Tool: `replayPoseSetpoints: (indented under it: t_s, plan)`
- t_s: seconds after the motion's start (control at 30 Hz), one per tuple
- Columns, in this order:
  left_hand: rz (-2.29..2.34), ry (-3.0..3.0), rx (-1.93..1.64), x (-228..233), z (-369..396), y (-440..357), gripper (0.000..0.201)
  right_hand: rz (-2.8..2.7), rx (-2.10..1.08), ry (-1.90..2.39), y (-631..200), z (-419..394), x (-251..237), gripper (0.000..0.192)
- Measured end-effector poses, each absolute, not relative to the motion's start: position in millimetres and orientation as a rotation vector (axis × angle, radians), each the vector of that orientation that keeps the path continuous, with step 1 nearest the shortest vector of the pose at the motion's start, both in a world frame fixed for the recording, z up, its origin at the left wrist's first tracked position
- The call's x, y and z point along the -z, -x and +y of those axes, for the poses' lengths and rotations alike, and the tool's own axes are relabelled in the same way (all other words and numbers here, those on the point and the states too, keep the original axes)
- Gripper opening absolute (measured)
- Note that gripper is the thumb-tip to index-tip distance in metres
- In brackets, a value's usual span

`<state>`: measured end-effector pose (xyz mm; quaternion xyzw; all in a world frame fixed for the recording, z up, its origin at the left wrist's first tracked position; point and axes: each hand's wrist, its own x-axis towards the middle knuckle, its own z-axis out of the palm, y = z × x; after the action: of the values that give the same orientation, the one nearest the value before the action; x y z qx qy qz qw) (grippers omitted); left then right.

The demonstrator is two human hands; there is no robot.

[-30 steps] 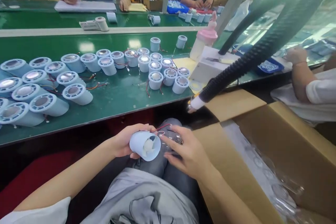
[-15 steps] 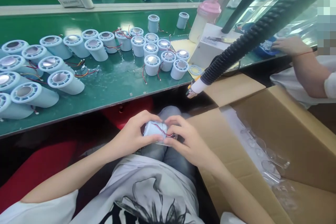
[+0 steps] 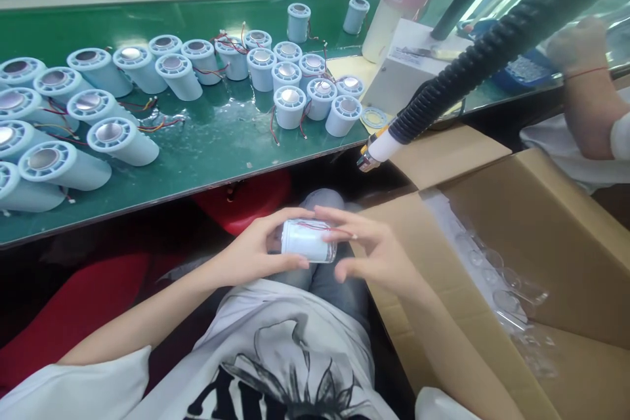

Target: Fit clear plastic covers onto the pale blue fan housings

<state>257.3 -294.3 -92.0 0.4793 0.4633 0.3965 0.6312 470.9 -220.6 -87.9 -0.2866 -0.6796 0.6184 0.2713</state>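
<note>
Over my lap my left hand [image 3: 253,251] grips a pale blue cylindrical housing [image 3: 306,240] lying on its side, with thin red wires across its top. A clear plastic piece sits at its right end. My right hand [image 3: 374,251] is beside it with fingers spread; its fingertips rest on the top of the housing and the wires, while the thumb hangs free below.
The green bench [image 3: 216,144] ahead carries several more pale blue housings [image 3: 290,107], some lying down at the left [image 3: 123,141]. A black corrugated hose [image 3: 472,56] ends near the bench edge. An open cardboard box [image 3: 516,210] with clear plastic parts stands to my right. A co-worker's arm [image 3: 585,98] is at far right.
The housing was turned from open end facing me to lying sideways. My right hand has loosened from gripping it to fingertips resting on top. The view has tilted downward.
</note>
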Motion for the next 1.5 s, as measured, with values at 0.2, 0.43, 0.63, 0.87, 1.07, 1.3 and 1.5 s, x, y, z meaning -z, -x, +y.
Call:
replayPoseSetpoints:
  t_s: [0.2,0.43,0.63,0.87,1.07,1.3,1.5]
  plan:
    - [1.019,-1.036,-0.860,89.9,-299.0,-254.7,0.066,-2.224,-1.203,0.609,-479.7,-227.8,89.2,0.046]
    - [0.978,-1.283,-0.880,83.9,-298.0,-250.4,0.071,-2.065,-1.461,0.777,-482.8,-233.6,85.2,0.049]
    - [0.983,-1.386,-0.895,85.0,-300.2,-248.5,0.075,-1.923,-1.617,0.821,-481.2,-236.6,78.2,0.045]
    - [0.971,-1.542,-0.896,86.0,-300.7,-246.0,0.078,-1.726,-1.851,0.884,-481.0,-238.2,73.9,0.048]
    - [0.957,-1.543,-0.881,84.2,-302.0,-247.1,0.079,-1.527,-2.089,0.923,-480.6,-238.2,73.2,0.048]
    - [0.936,-1.571,-0.883,84.5,-303.4,-247.4,0.079,-1.313,-2.255,0.924,-478.5,-238.2,79.6,0.043]
    - [0.919,-1.636,-0.890,85.1,-303.2,-248.3,0.081,-1.192,-2.365,0.968,-476.2,-242.1,89.5,0.044]
